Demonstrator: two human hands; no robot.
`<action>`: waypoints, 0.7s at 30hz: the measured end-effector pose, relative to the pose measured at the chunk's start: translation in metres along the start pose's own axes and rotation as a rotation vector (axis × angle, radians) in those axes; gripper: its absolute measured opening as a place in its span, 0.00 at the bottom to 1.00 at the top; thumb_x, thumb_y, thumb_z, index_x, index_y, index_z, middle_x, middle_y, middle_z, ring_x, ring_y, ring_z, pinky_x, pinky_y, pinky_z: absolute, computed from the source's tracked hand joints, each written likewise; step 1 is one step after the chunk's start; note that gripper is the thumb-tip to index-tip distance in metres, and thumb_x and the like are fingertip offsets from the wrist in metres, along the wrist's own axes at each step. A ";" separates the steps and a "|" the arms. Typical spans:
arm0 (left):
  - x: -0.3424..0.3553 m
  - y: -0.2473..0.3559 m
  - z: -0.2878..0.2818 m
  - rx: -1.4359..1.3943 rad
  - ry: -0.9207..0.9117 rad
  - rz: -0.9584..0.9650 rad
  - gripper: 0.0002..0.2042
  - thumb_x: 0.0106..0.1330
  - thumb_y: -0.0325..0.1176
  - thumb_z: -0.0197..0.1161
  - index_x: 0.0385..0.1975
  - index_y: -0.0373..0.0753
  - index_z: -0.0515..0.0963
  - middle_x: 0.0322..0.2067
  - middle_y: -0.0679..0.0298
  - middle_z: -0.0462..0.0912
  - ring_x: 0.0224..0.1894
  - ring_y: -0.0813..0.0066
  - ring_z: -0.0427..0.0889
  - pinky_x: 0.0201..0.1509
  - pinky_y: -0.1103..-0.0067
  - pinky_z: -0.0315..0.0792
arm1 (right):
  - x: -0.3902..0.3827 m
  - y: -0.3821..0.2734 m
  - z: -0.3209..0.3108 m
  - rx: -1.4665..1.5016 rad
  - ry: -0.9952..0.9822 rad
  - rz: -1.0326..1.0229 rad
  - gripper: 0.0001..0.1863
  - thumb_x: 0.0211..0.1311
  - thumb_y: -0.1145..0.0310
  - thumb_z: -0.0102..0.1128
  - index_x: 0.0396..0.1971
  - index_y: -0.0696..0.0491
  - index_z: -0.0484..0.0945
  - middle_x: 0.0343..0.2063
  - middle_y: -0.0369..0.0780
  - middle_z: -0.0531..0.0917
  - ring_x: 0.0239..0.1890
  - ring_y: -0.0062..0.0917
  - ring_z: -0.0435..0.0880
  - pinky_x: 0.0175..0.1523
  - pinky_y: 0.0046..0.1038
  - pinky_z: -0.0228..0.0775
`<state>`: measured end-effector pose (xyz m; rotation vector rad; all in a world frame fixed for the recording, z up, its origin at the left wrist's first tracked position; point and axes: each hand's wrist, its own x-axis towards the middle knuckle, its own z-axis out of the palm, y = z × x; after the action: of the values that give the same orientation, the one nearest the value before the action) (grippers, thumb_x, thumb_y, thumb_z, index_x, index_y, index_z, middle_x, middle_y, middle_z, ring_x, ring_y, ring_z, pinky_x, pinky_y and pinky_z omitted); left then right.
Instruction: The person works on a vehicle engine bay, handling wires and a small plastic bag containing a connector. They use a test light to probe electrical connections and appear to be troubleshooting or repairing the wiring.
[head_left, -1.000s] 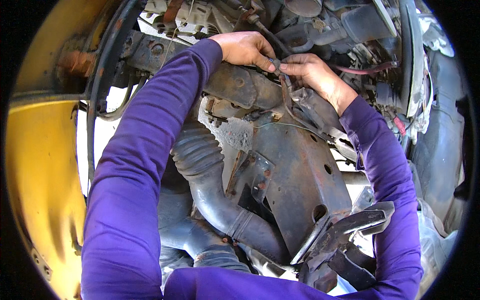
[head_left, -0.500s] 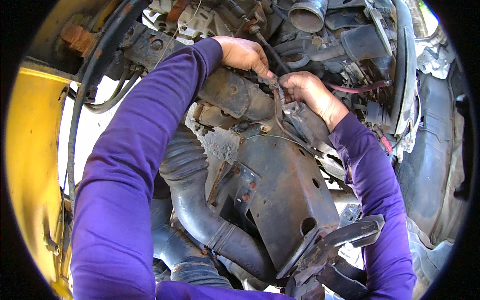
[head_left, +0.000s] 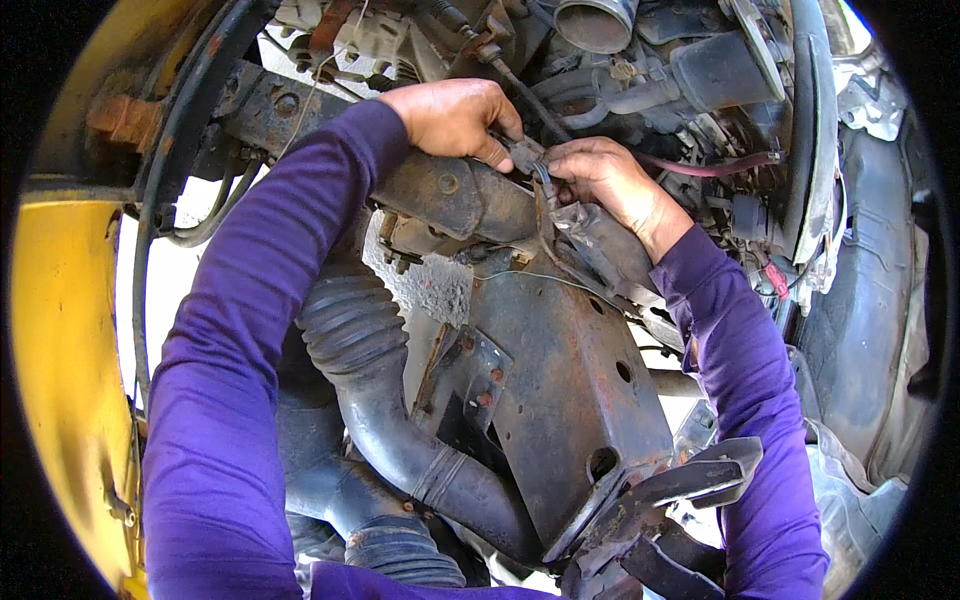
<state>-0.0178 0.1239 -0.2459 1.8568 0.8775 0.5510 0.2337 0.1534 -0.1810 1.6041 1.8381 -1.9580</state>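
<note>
My left hand (head_left: pixel 455 118) reaches in from the left above a rusty metal frame rail. Its thumb and forefinger are bent round the near end of a small grey wire connector (head_left: pixel 526 156). My right hand (head_left: pixel 608 182) is closed, fingers and thumb pinched on the other side, where wires (head_left: pixel 543 178) leave the connector. Its fingertips are partly hidden, so the exact grip there is hard to see. From the connector, a worn wire harness (head_left: pixel 547 232) runs down beside a crumpled grey cover (head_left: pixel 602 245) under my right wrist.
A ribbed black hose (head_left: pixel 352 325) curves below my left forearm. A large rusty metal bracket (head_left: pixel 570 365) with holes fills the middle. Yellow bodywork (head_left: pixel 70 370) stands at the left, a reddish hose (head_left: pixel 715 172) at the right, and an open metal pipe (head_left: pixel 595 25) at the top.
My left hand has shifted left, and its thumb has come off the top of the connector, leaving more of it showing. The right hand keeps its pinch, moving slightly left.
</note>
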 end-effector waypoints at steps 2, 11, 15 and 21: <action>-0.003 0.005 0.006 0.158 0.150 0.056 0.20 0.52 0.34 0.78 0.43 0.29 0.84 0.37 0.51 0.87 0.41 0.57 0.87 0.48 0.69 0.77 | 0.003 0.002 -0.005 0.011 -0.012 0.005 0.17 0.64 0.61 0.65 0.41 0.61 0.87 0.31 0.38 0.85 0.31 0.22 0.80 0.38 0.25 0.71; -0.003 0.005 0.013 0.470 0.277 0.162 0.16 0.52 0.33 0.75 0.37 0.34 0.79 0.36 0.53 0.81 0.45 0.49 0.82 0.48 0.63 0.76 | 0.001 -0.018 0.015 -0.226 -0.101 -0.023 0.22 0.66 0.54 0.67 0.44 0.60 0.87 0.35 0.37 0.87 0.34 0.21 0.80 0.42 0.27 0.71; 0.000 0.009 -0.001 0.375 0.105 0.079 0.19 0.55 0.32 0.71 0.47 0.33 0.80 0.43 0.51 0.85 0.49 0.52 0.84 0.53 0.65 0.77 | 0.005 -0.011 0.007 -0.350 -0.019 -0.054 0.22 0.61 0.54 0.72 0.39 0.61 0.88 0.26 0.39 0.86 0.32 0.22 0.80 0.43 0.29 0.71; 0.000 0.010 -0.036 0.184 -0.171 0.040 0.18 0.61 0.35 0.67 0.49 0.34 0.83 0.41 0.49 0.88 0.45 0.54 0.87 0.51 0.66 0.78 | -0.005 -0.031 0.033 -0.562 0.065 -0.189 0.19 0.60 0.58 0.72 0.41 0.59 0.87 0.30 0.44 0.89 0.33 0.23 0.83 0.44 0.31 0.75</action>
<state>-0.0390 0.1421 -0.2219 2.0580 0.8004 0.3386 0.1967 0.1356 -0.1621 1.3643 2.3541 -1.2620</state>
